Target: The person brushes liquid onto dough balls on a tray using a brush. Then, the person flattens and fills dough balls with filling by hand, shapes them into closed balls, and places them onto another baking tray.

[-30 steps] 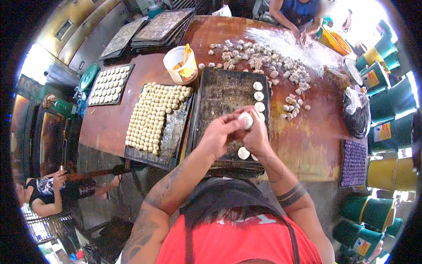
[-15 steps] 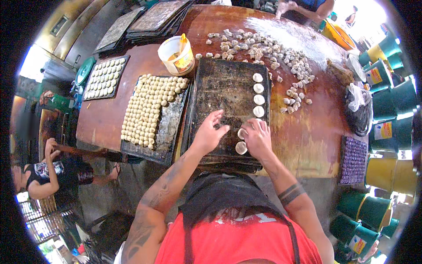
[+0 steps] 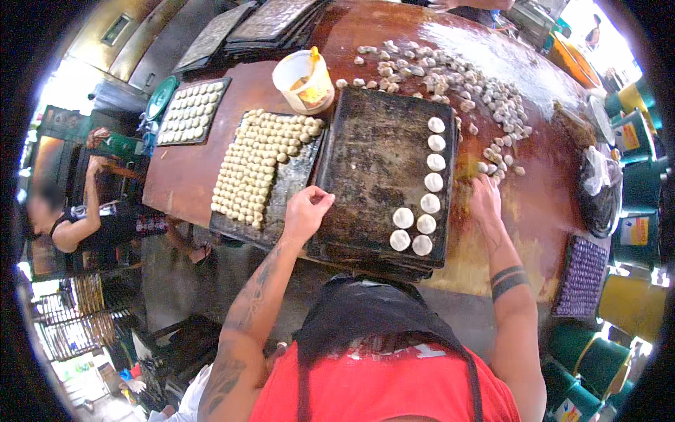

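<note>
Left grip hangs by the near part of the dark tray's left edge, its fingers bent toward the thumb; nothing shows in it, but whether something small is pinched there I cannot tell. Just left of it, a second tray carries pale dough balls in close rows along its left and far edges. Moving right, the dark tray tops a stack at the near edge of the worktop. Nine flat white discs lie on it: seven in a line along its right edge, down to the near right corner, and two just left of that line's near end. Judging by the narrow strip they take up, the laying-out looks to be at an early stage, with many dough lumps unflattened beyond the tray's right and far edges. Right grip reaches past the tray's right edge to the nearest of these lumps; its fingertips are drawn together, and I cannot tell whether they grasp one or only touch it. As for direction, the dark tray's long axis runs from the worktop's near edge toward the far one, and the line of seven follows it closely; each disc is round, lies flat, and has no long axis to point anywhere.
</note>
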Tool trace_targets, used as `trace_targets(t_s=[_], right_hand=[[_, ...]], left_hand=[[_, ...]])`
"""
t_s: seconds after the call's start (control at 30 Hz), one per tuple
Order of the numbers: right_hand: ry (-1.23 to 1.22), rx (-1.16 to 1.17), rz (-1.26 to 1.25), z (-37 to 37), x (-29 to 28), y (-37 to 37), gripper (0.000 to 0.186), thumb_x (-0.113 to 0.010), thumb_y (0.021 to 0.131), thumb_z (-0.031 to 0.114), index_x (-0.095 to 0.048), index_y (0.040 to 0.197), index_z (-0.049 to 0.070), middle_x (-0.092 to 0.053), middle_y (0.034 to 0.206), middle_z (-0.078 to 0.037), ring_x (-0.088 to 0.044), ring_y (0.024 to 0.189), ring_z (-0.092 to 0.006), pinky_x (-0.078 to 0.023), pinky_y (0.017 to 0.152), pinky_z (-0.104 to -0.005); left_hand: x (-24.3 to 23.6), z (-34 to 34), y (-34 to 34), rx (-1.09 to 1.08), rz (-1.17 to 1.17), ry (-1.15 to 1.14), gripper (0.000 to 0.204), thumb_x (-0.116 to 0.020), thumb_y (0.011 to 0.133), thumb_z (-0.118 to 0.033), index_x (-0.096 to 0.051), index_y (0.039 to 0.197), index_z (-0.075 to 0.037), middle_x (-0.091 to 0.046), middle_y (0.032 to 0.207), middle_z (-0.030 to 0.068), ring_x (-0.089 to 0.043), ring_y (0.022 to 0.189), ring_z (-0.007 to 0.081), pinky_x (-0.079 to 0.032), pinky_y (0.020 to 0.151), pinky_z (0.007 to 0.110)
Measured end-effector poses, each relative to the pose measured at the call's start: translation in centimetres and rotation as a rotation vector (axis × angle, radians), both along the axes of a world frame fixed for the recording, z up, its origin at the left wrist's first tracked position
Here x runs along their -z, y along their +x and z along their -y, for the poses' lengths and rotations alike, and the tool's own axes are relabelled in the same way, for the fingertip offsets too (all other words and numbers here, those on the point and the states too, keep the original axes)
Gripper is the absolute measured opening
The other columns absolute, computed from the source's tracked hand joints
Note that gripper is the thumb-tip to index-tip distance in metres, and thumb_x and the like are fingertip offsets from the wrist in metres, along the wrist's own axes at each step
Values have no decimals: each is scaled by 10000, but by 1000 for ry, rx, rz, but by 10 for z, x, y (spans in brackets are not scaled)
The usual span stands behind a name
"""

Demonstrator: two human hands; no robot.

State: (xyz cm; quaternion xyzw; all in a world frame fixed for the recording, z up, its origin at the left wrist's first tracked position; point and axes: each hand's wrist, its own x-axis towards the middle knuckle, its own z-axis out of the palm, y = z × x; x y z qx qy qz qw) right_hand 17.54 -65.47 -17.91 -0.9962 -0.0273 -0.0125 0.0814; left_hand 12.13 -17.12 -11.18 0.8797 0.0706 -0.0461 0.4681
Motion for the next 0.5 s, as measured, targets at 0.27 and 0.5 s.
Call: trace_targets(t_s=[0.27, 0.5], right_hand=[[1572, 559, 1, -1, -9, -78, 180, -612, 1019, 229, -696, 972, 77, -690, 894, -60, -625, 726, -163, -487, 618, -312], [1525, 362, -276, -73, -2, -111, 259, -618, 1055, 255, -666, 916, 42, -640, 850, -16, -589, 762, -110, -468, 661, -294]], left_hand=[[52, -129, 82, -57, 464, 705, 176, -685, 820, -75, -730, 989, -96, -717, 1054, 99, -664, 1042, 341, -530, 921, 461], [49, -104, 128, -34, 194, 654, 163, -733, 821, -103, -764, 981, -100, -748, 1066, 98, -697, 933, 325, -538, 840, 476]])
